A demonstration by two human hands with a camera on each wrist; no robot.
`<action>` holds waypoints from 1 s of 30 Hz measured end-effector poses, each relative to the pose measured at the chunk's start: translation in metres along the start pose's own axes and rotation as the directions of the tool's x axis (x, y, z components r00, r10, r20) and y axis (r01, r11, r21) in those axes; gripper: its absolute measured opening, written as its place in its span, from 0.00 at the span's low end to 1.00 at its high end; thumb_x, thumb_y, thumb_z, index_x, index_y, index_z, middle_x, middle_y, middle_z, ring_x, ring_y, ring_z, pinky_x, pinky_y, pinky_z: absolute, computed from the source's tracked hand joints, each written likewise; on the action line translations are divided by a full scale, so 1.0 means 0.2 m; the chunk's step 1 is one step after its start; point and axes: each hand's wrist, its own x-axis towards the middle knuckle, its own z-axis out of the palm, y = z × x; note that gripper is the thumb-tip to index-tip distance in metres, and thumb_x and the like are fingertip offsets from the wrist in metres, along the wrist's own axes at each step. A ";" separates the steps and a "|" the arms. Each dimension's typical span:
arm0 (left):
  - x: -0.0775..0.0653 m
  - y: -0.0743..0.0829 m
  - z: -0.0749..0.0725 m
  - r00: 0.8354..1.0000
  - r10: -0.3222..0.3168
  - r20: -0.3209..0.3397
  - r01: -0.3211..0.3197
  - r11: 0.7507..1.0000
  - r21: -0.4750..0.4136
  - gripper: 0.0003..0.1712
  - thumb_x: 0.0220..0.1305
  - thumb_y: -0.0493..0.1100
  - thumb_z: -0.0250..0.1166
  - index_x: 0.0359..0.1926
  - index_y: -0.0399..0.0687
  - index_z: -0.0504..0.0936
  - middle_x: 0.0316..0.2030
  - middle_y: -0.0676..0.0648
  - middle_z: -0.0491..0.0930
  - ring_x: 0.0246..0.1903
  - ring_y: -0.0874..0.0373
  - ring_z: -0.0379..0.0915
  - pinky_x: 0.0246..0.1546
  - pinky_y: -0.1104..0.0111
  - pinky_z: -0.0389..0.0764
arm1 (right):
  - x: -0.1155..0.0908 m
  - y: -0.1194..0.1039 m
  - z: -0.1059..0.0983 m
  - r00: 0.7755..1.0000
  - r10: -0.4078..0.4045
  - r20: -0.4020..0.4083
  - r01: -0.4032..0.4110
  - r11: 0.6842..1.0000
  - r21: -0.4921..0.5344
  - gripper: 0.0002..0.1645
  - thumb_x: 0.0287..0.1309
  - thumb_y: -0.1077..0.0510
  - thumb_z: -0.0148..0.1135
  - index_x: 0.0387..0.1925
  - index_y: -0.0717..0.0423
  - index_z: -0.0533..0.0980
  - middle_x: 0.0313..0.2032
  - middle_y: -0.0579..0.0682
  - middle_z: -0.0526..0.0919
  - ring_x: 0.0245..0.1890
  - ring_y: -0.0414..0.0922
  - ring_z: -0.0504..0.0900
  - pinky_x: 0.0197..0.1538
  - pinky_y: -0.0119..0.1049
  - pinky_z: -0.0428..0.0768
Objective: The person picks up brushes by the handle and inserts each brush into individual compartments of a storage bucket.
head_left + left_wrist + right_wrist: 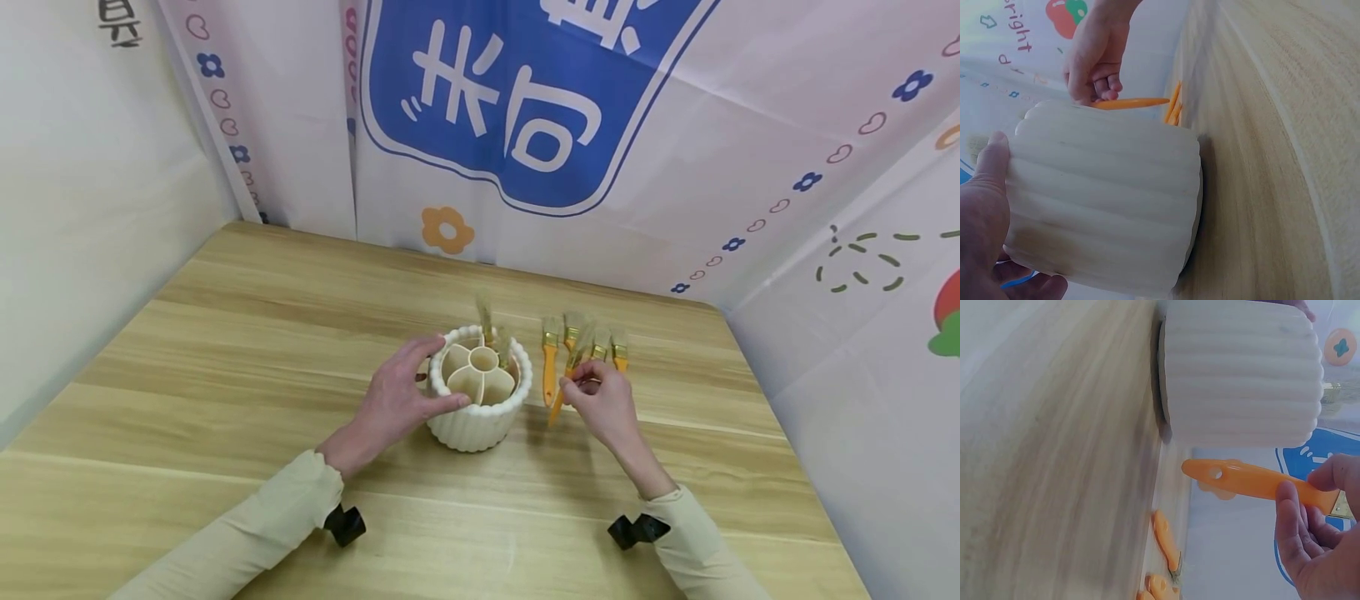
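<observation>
A white ribbed pot (pixel 474 432), divided inside into petal-shaped compartments around a round centre, stands upright on the table. My left hand (pixel 397 387) holds its left side, thumb on the near rim and fingers at the far left rim. Two paintbrushes (pixel 484 313) stand in the pot's far and right compartments, bristles up. Just right of the pot, my right hand (pixel 606 402) pinches another paintbrush (pixel 1247 481) by its flat orange handle near the metal band. That brush is held bristles up, its handle end pointing down above the table in the right wrist view.
Several more orange-handled paintbrushes (pixel 550 360) lie side by side on the wooden table (pixel 300 333), right of the pot and behind my right hand. Printed cloth walls (pixel 645 175) border the table at the back and sides.
</observation>
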 end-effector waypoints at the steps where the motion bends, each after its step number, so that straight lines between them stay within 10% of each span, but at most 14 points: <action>1: 0.00 0.00 0.00 1.000 -0.001 -0.001 0.001 1.000 0.001 0.48 0.40 0.55 0.76 0.61 0.41 0.68 0.60 0.43 0.70 0.57 0.49 0.71 0.46 0.64 0.84 | 0.00 0.00 0.00 1.000 -0.001 0.001 0.001 1.000 0.000 0.08 0.54 0.61 0.62 0.32 0.64 0.75 0.26 0.60 0.84 0.27 0.55 0.85 0.22 0.27 0.76; 14: 0.00 0.00 0.01 1.000 -0.007 -0.006 0.008 1.000 0.008 0.47 0.41 0.55 0.76 0.61 0.40 0.68 0.60 0.43 0.70 0.57 0.48 0.71 0.45 0.64 0.84 | -0.03 -0.05 0.01 0.999 -0.020 0.030 0.019 0.999 0.039 0.07 0.54 0.63 0.62 0.32 0.64 0.75 0.28 0.60 0.83 0.23 0.39 0.82 0.24 0.27 0.77; 30: 0.00 0.00 0.01 1.000 0.004 -0.011 -0.004 1.000 0.004 0.47 0.40 0.54 0.76 0.61 0.40 0.69 0.60 0.43 0.71 0.57 0.48 0.71 0.45 0.65 0.84 | -0.08 -0.11 0.00 0.998 -0.022 0.052 0.019 0.999 0.050 0.08 0.54 0.61 0.63 0.33 0.62 0.75 0.29 0.59 0.84 0.25 0.42 0.83 0.24 0.27 0.77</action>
